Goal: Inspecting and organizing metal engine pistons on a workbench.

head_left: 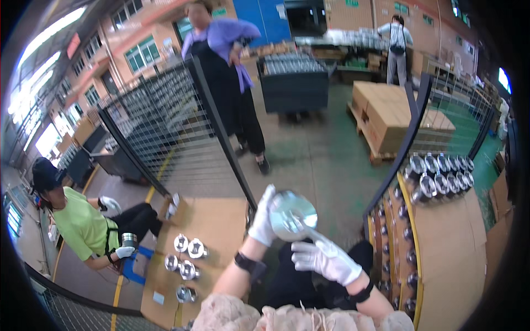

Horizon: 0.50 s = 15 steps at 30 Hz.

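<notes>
My left hand, in a white glove, is closed around the left edge of a shiny metal piston, its round face turned up toward me. My right hand, gloved in white too, is just below and to the right of the piston. Its fingers are spread, and one fingertip is at the piston's lower edge; whether it touches I cannot tell. To the left, several loose pistons stand on a cardboard-covered surface.
Rows of pistons stand on a cardboard-topped stack at the right. Mesh fence panels flank both sides. At left a seated person holds a piston; another person stands ahead near a dark bin and boxes.
</notes>
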Motion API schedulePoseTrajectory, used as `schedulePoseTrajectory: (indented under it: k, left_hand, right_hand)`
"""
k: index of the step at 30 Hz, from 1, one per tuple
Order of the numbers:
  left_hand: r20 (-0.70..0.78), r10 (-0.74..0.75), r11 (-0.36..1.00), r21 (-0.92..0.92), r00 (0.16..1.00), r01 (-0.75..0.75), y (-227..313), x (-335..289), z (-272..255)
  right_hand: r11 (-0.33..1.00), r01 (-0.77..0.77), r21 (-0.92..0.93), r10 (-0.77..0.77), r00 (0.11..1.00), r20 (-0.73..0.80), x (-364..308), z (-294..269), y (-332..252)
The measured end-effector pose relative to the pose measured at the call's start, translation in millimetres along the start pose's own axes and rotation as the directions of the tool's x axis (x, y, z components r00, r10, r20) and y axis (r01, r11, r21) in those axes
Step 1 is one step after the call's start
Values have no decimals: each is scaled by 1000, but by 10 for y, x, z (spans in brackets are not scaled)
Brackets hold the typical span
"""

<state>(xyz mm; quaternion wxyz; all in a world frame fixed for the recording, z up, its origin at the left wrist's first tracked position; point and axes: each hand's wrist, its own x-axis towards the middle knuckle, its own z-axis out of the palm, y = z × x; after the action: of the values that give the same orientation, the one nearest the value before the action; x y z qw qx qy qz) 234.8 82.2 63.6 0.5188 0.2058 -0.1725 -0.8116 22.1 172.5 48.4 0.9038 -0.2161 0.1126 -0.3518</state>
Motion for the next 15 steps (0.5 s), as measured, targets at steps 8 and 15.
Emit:
schedulePoseTrajectory:
  k: [8,15]
  left_hand:
    - [80,264,243,959,961,-147,-329,-409,566]
    - [587,415,-358,807,695,-469,-286,-220,715]
  right_hand:
    - [764,-71,641,-7,993,118,-148,-185,385]
    - [770,177,613,-116,983,-139,24,-137,22]
